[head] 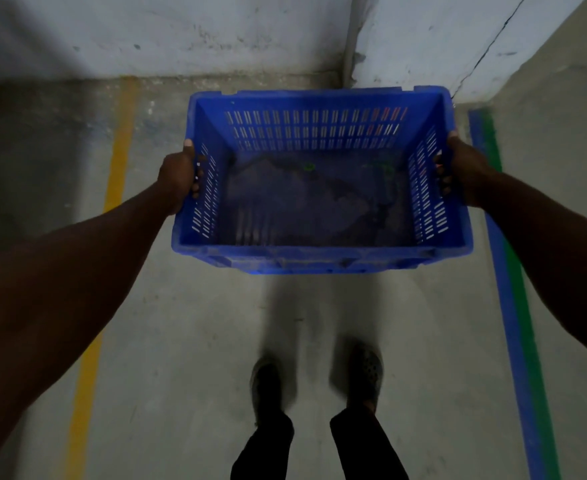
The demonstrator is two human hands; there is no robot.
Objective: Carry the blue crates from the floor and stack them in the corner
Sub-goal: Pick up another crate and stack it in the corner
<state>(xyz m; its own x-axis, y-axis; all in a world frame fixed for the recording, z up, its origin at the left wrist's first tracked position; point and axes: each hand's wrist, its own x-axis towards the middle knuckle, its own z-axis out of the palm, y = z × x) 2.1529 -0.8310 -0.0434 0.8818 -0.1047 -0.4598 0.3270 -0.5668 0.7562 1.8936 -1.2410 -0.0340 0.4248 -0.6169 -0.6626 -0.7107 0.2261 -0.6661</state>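
One blue crate (pixel 321 258), gripped by two hands.

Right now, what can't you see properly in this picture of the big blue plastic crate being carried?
All in the head view:
- Floor under the blue slotted plastic crate: hidden by the crate.
- Fingers of left hand and right hand: partly behind the crate's walls.
- Dark shoes: blurred.
- Small green bits inside the crate: too small and dim to identify.
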